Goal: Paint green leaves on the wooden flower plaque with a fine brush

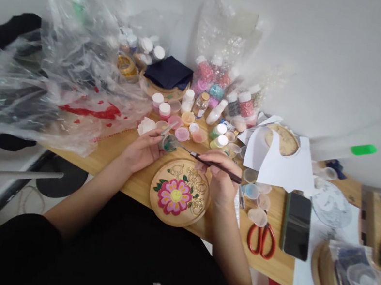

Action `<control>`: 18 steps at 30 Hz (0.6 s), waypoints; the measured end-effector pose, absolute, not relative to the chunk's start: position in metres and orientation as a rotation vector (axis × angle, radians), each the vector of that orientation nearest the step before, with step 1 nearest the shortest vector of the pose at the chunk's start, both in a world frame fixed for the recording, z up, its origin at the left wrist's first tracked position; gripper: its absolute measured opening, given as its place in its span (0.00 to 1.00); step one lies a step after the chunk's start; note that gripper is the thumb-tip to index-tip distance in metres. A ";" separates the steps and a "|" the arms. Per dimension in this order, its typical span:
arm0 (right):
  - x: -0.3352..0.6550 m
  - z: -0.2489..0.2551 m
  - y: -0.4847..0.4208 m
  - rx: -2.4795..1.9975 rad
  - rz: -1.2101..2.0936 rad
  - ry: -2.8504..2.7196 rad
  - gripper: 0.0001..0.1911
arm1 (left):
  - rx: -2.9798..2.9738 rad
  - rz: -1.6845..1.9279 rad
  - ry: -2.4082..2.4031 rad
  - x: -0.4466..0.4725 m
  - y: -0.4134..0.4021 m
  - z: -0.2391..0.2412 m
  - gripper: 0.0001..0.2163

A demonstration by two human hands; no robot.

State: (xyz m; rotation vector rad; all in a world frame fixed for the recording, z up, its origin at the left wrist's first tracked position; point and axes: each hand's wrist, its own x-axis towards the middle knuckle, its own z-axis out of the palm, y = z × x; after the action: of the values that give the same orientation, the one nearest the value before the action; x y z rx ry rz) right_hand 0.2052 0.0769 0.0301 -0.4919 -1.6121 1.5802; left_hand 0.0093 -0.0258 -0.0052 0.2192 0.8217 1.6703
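My left hand (145, 150) holds a small clear cup (168, 143) with dark green stuff in it, tilted toward my right hand. A thin pale stick also shows by the left fingers. My right hand (219, 174) is closed around the dark handle of a slim metal-tipped tool (221, 167); its tip points at the cup's mouth. Below both hands, at the table's front edge, lies a round wooden disc (154, 200). On it is a pink flower (174, 196) with a yellow centre and green leaves; gold-outlined shapes at its upper right look unfilled.
Small cups of coloured material (182, 134) and white-capped jars (164, 110) crowd the table behind the disc. Crumpled plastic bags (78, 68) spread at the left. To the right are red-handled scissors (261, 241), a phone (297, 225) and white paper (283, 171).
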 end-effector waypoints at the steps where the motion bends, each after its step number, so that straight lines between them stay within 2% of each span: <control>1: 0.205 0.030 0.077 -0.479 1.588 -1.586 0.13 | 0.212 1.672 0.818 0.010 -0.026 -0.006 0.05; 10: 0.200 0.042 0.077 -0.505 1.507 -1.556 0.08 | 0.057 1.722 0.800 0.014 -0.022 0.003 0.03; 18: 0.210 0.039 0.084 -0.535 1.417 -1.806 0.10 | -0.081 1.747 0.799 0.014 -0.021 0.012 0.08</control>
State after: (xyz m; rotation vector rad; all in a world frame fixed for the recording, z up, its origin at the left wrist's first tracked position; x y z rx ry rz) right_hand 0.2103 0.0840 0.0394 -0.5354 -1.8058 1.4171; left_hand 0.0144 -0.0208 0.0120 -0.0806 0.7991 1.7469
